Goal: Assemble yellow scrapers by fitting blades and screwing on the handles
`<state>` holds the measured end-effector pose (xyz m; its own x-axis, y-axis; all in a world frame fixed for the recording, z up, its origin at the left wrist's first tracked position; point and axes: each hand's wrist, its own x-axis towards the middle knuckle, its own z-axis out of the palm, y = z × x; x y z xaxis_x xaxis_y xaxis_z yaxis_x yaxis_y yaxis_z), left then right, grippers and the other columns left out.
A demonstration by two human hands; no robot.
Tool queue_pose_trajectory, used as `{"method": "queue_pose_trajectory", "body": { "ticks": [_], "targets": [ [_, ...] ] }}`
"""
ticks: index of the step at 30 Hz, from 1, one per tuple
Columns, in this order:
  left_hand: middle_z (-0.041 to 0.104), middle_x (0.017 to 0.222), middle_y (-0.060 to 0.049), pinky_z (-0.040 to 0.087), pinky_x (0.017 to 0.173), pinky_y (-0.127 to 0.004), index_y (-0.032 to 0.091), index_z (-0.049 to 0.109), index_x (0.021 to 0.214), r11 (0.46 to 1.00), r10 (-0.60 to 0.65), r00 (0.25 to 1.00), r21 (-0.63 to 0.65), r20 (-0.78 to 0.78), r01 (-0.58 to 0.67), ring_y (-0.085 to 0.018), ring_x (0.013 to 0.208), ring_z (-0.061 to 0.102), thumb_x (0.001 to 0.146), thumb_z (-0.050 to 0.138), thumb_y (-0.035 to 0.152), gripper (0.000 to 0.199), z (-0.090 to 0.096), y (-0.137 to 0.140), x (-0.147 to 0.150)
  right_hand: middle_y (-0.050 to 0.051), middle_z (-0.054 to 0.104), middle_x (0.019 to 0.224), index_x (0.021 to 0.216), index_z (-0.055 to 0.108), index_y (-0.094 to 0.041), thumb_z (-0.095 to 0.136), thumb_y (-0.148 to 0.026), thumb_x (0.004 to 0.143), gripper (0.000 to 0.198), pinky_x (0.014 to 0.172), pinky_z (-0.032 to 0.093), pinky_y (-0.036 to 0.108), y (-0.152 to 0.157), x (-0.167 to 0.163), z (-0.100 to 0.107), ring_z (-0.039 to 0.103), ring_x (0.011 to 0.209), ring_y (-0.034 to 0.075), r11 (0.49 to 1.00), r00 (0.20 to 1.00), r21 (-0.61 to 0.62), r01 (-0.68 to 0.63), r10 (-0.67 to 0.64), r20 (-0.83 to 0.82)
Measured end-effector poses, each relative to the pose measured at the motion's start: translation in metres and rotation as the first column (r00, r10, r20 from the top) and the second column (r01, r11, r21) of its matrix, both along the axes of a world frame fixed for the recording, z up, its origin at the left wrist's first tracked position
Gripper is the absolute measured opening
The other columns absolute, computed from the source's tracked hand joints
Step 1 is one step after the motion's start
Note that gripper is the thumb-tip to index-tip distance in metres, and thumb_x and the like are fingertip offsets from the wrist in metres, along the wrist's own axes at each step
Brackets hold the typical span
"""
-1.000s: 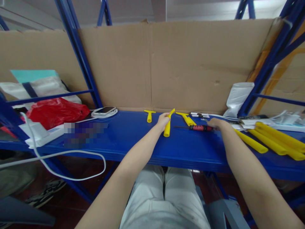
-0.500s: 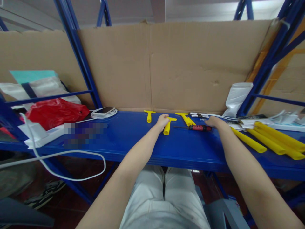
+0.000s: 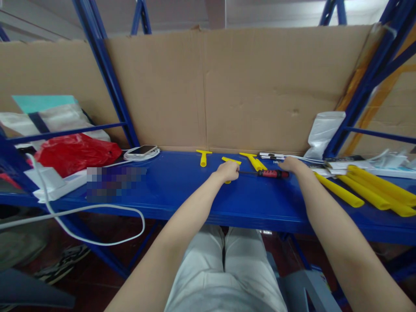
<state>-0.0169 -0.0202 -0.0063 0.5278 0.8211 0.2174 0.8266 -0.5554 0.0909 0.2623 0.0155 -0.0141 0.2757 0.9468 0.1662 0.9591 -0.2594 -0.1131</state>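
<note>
My left hand (image 3: 227, 171) is wrapped around the stem of a yellow T-shaped handle (image 3: 231, 160); its crossbar shows above my fingers and the stem's end below them. A screwdriver (image 3: 273, 173) with a red and black grip lies on the blue shelf, its thin shaft pointing left towards that hand. Just behind the grip's end, my right hand (image 3: 289, 165) is down at the shelf with its fingers drawn together; what they pinch, if anything, is hidden. Another yellow T-shaped handle (image 3: 203, 159) stands to the left, and more yellow T-shaped pieces (image 3: 252, 161) lie between my hands.
Several yellow tubes (image 3: 367, 193) lie on the right of the blue shelf (image 3: 182, 190). A white pouch (image 3: 324, 132) leans at the back right. To the left are a phone (image 3: 144, 150), a red bag (image 3: 79, 151) and a white power strip (image 3: 69, 184). Cardboard (image 3: 253, 86) closes the back.
My left hand has moved slightly right and down, from beside the top of the yellow T-shaped handle to around its stem. My right hand and the screwdriver have stayed put.
</note>
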Motion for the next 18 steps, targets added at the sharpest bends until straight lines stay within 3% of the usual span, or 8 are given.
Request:
{"method": "queue_pose_trajectory", "body": {
  "ticks": [3,5,8,12,15,18],
  "targets": [
    [0.067,0.109,-0.007,0.047,0.089,-0.029,0.019,0.069,0.100,1.000,0.008,0.998,-0.002,0.061,-0.007,-0.021,0.106,0.059,0.076,0.048,0.014,0.032,-0.007,0.006,0.002,0.023,0.061,0.113,0.113,0.062,-0.004,0.047,-0.027,0.077,0.045,0.079,0.047,0.034,-0.008,-0.011,0.007,0.060,0.102,0.030,0.991,0.997,-0.107,0.078,-0.076,0.026],
    [0.066,0.112,-0.005,0.045,0.092,-0.028,0.020,0.068,0.104,1.000,0.021,0.988,-0.024,0.154,-0.018,-0.019,0.109,0.058,0.077,0.049,0.015,0.033,-0.011,0.011,0.004,0.023,0.061,0.114,0.114,0.061,-0.004,0.046,-0.026,0.077,0.045,0.081,0.047,0.034,-0.013,-0.016,0.010,0.059,0.105,0.030,0.990,0.995,-0.106,0.097,-0.095,0.027],
    [0.067,0.112,-0.006,0.044,0.095,-0.028,0.019,0.069,0.102,0.999,0.032,0.953,-0.046,0.300,-0.018,-0.019,0.109,0.058,0.077,0.050,0.014,0.032,-0.015,0.018,0.005,0.023,0.061,0.113,0.113,0.062,-0.004,0.045,-0.024,0.078,0.043,0.082,0.046,0.034,-0.017,-0.018,0.012,0.058,0.107,0.030,0.992,0.993,-0.046,0.120,-0.120,0.002],
    [0.067,0.111,-0.009,0.043,0.095,-0.029,0.016,0.069,0.102,0.999,0.030,0.922,-0.042,0.387,-0.015,-0.020,0.108,0.059,0.077,0.049,0.011,0.032,-0.018,0.022,0.005,0.021,0.065,0.103,0.108,0.063,-0.005,0.041,-0.022,0.081,0.038,0.080,0.045,0.030,-0.008,-0.013,0.008,0.059,0.102,0.027,0.994,0.993,0.094,0.053,-0.043,-0.111],
    [0.067,0.111,-0.008,0.043,0.096,-0.029,0.016,0.069,0.102,0.999,0.026,0.910,-0.038,0.414,-0.012,-0.020,0.108,0.059,0.077,0.050,0.010,0.032,-0.018,0.022,0.006,0.021,0.064,0.099,0.115,0.057,-0.003,0.045,-0.023,0.080,0.043,0.078,0.045,0.030,0.005,-0.008,0.003,0.060,0.097,0.027,0.992,0.982,0.088,0.095,-0.079,-0.172],
    [0.067,0.111,-0.010,0.042,0.097,-0.030,0.014,0.070,0.101,0.999,0.015,0.898,-0.032,0.440,0.000,-0.021,0.109,0.058,0.077,0.050,0.010,0.031,-0.017,0.023,0.006,0.023,0.059,0.109,0.124,0.051,-0.002,0.049,-0.023,0.077,0.051,0.081,0.045,0.033,0.019,-0.007,-0.001,0.057,0.103,0.029,0.991,0.985,0.067,0.114,-0.104,-0.140]
  ]
}}
